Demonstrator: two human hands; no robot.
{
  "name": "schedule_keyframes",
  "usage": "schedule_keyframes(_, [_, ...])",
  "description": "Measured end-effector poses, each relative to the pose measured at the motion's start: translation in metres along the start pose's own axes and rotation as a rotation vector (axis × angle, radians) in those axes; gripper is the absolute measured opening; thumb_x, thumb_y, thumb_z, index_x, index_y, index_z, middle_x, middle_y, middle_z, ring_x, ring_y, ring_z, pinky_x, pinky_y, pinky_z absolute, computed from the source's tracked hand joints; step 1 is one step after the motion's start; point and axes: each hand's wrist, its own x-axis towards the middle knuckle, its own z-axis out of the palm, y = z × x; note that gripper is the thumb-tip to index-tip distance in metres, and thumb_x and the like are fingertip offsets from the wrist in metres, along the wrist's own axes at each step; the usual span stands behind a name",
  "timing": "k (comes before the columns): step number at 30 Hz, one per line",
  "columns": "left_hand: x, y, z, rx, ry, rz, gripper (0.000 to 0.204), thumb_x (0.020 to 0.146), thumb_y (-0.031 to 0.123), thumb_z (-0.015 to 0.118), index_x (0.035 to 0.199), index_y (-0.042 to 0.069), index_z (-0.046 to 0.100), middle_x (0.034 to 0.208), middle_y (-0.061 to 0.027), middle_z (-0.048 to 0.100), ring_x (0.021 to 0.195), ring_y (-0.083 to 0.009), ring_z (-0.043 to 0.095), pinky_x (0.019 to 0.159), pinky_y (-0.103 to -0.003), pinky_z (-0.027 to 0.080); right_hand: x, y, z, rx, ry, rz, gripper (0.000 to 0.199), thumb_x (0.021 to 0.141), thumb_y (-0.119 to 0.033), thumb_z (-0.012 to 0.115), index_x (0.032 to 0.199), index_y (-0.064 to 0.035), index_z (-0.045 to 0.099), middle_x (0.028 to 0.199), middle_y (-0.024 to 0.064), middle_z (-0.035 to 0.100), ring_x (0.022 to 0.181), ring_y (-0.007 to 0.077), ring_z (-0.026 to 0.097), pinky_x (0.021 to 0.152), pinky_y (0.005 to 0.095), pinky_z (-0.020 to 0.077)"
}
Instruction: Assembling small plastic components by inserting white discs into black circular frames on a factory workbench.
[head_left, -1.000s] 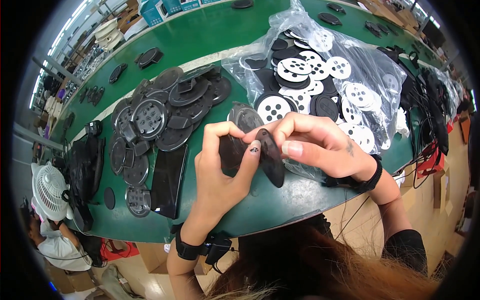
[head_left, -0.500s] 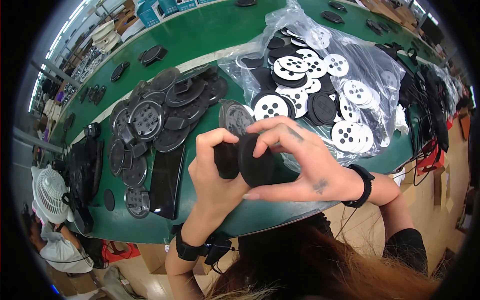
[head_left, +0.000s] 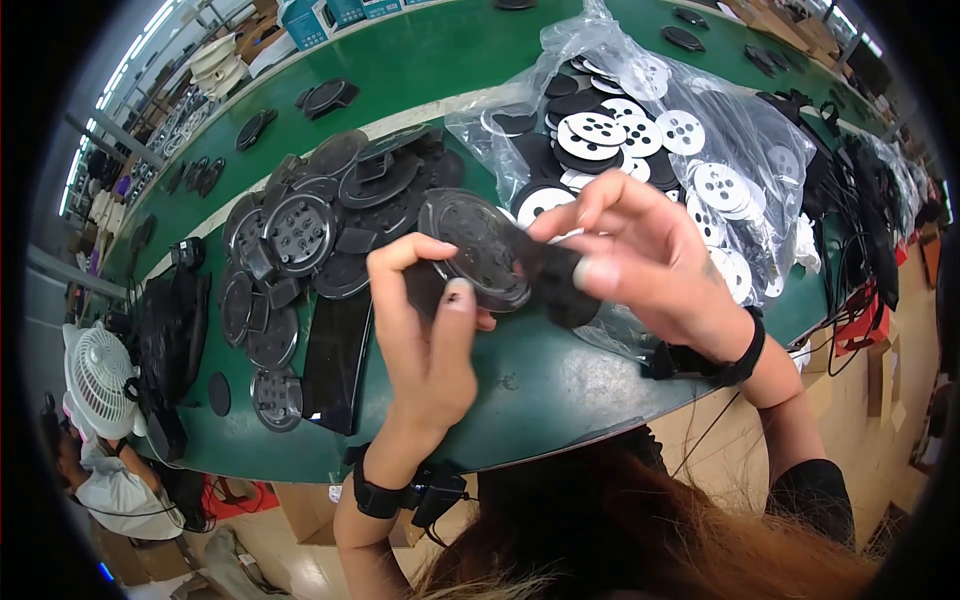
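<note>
My left hand (head_left: 425,345) is closed on a round black plastic base (head_left: 472,245), its studded face and shiny rim turned up. Between the thumb and fingers of my right hand (head_left: 665,265) is a thin black round pad (head_left: 566,290), tilted and blurred, at the right edge of the base. I cannot tell whether pad and base touch. Just behind my hands, to the left, lies a heap of similar black plastic bases (head_left: 375,185). Behind my right hand, white-faced discs with holes (head_left: 597,128) and black pads spill from a clear plastic bag (head_left: 750,125).
A dark glossy flat slab (head_left: 335,365) lies left of my left hand on the green table (head_left: 520,410). Farther left are a small black disc (head_left: 219,394) and a white fan (head_left: 103,375). More black parts (head_left: 325,97) sit toward the back. Cables (head_left: 850,230) hang at the right.
My hands have moved apart, the right one going right with the black pad. The base in my left hand now shows its studded face, which the pad and fingers hid before.
</note>
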Motion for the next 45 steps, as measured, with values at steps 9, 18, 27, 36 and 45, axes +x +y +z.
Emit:
schedule_keyframes(9, [-0.002, 0.004, -0.003, -0.144, -0.045, 0.021, 0.027, 0.09, 0.016, 0.032, 0.109, -0.002, 0.037, 0.096, -0.015, 0.051, 0.073, -0.0164, 0.057, 0.06, -0.027, 0.049, 0.008, 0.004, -0.019, 0.101, 0.045, 0.045, 0.026, 0.085, -0.018, 0.064, 0.107, -0.0094, 0.052, 0.086, -0.0036, 0.055, 0.084, 0.0057, 0.054, 0.074, 0.024, 0.0454])
schedule_keyframes(18, [-0.006, 0.009, -0.007, 0.037, -0.025, 0.088, 0.029, 0.087, 0.019, 0.034, 0.104, -0.002, 0.044, 0.104, -0.0088, 0.041, 0.093, -0.0131, 0.044, 0.082, -0.025, 0.038, 0.014, 0.0, -0.021, 0.158, 0.079, 0.078, 0.031, 0.086, -0.011, 0.06, 0.114, -0.0072, 0.049, 0.104, 0.0073, 0.06, 0.093, 0.0128, 0.058, 0.083, 0.0316, 0.0454])
schedule_keyframes(27, [-0.007, 0.016, -0.004, 0.167, -0.072, 0.085, 0.021, 0.085, 0.011, 0.037, 0.1, -0.001, 0.047, 0.098, -0.0067, 0.045, 0.088, -0.0114, 0.044, 0.081, -0.023, 0.034, 0.013, 0.002, -0.018, 0.161, 0.02, 0.041, 0.031, 0.084, -0.007, 0.055, 0.114, -0.0054, 0.047, 0.116, 0.0104, 0.055, 0.103, 0.0184, 0.055, 0.088, 0.0356, 0.0447])
schedule_keyframes(36, [-0.005, 0.01, -0.002, 0.144, -0.082, 0.086, 0.017, 0.086, 0.009, 0.041, 0.098, 0.0, 0.048, 0.095, -0.0057, 0.046, 0.082, -0.0094, 0.044, 0.076, -0.022, 0.035, 0.009, -0.002, -0.012, 0.115, -0.055, -0.037, 0.029, 0.092, -0.018, 0.047, 0.117, -0.0035, 0.051, 0.116, 0.0084, 0.052, 0.104, 0.0161, 0.052, 0.087, 0.0355, 0.0471])
schedule_keyframes(45, [-0.002, 0.003, -0.005, 0.114, -0.112, 0.239, 0.014, 0.087, 0.003, 0.046, 0.099, -0.002, 0.047, 0.093, -0.0071, 0.051, 0.061, -0.0048, 0.043, 0.053, -0.02, 0.034, 0.008, 0.003, -0.016, 0.048, -0.071, -0.003, 0.033, 0.082, -0.005, 0.063, 0.114, -0.0033, 0.052, 0.113, 0.0077, 0.054, 0.107, 0.0153, 0.051, 0.091, 0.0283, 0.0426])
